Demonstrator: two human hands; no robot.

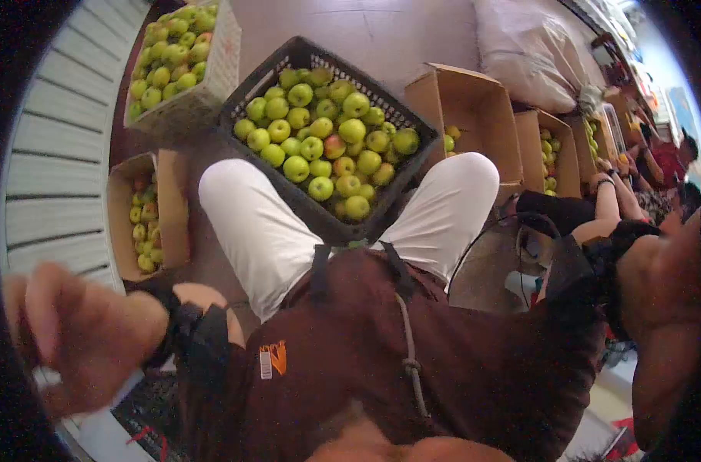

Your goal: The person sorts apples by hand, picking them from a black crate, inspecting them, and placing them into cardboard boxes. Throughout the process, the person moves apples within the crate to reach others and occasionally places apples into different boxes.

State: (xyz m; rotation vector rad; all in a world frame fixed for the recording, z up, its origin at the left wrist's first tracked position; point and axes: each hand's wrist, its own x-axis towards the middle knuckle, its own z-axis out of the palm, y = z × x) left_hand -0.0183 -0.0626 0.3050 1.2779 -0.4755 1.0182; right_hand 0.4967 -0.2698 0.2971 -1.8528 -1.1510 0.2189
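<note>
Now, the black apple crate (pixel 372 85) sits at twelve o'clock; left hand (pixel 96 335) loosely open at eight; right hand (pixel 662 281) at three, grip unreadable.

Left hand (pixel 88 331) was raised, blurred, fingers loosely bent. Right hand (pixel 666 269) was up on the opposite side, partly cut off, finger pose unclear. Hands were wide apart, bent knees (pixel 471 179) between them.
</note>
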